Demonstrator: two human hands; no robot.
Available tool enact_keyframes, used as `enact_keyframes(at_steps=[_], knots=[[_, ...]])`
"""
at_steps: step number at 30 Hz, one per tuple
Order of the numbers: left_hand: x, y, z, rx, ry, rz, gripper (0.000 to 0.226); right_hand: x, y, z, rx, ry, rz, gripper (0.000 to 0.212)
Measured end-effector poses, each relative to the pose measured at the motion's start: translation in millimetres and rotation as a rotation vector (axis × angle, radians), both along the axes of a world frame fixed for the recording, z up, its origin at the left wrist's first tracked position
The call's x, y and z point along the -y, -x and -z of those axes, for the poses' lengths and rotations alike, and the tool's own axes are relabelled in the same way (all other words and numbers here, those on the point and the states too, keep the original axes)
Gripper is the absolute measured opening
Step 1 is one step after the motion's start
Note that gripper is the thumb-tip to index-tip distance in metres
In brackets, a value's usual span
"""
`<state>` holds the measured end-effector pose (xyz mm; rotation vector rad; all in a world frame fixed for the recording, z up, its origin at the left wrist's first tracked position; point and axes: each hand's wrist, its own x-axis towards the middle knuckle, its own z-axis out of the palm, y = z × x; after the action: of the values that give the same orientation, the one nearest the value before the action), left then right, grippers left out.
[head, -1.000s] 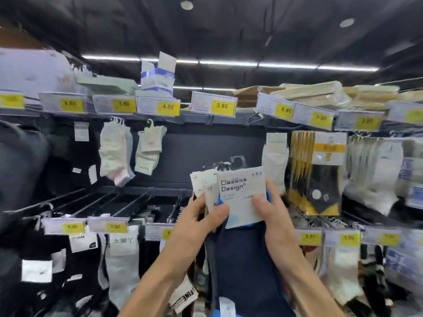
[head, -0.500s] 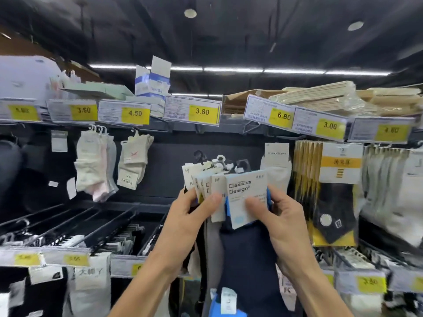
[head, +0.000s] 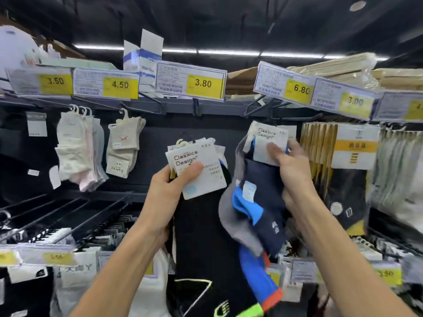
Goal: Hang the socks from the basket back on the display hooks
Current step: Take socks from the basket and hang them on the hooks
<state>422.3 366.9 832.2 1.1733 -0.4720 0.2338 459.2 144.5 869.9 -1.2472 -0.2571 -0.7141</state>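
Thumb of the left hand [head: 167, 186] clamps a fanned stack of carded socks [head: 206, 179] — three cards at least, can't count exactly. Right hand [head: 295, 172] pinches a second bunch [head: 263, 177], two cards showing, navy, grey and blue, just under the 6.80 tag [head: 297, 89]. Both bunches are held up in front of the rack — two hung groups of pale socks [head: 75, 154] to the left, yellow-banded packs [head: 338, 152] right.
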Motion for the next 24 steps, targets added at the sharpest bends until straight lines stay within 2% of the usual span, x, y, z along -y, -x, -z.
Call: enact_keyframes(at_steps=[4,8,13,17,21,24], knots=[[-5,-3,-1,0.004,-0.039,0.102,0.030,14,-40,-16,-0.028,0.119,0.195,0.020],[-1,-7,-3,0.032,-0.088,0.131,0.034,14,-59,-27,0.103,0.200,0.196,0.028],[-1,-13,-2,0.027,-0.087,0.158,0.036,12,-74,-27,0.139,0.290,0.159,0.038],[-2,-16,-1,0.034,-0.077,0.171,0.036,14,-85,-32,0.075,0.414,0.250,0.048],[-1,-18,-1,0.035,-0.074,0.170,0.035,20,-88,-38,-0.032,0.588,0.300,0.036],[-1,-19,0,0.042,-0.067,0.161,0.034,19,-79,-40,-0.123,0.632,0.323,0.041]])
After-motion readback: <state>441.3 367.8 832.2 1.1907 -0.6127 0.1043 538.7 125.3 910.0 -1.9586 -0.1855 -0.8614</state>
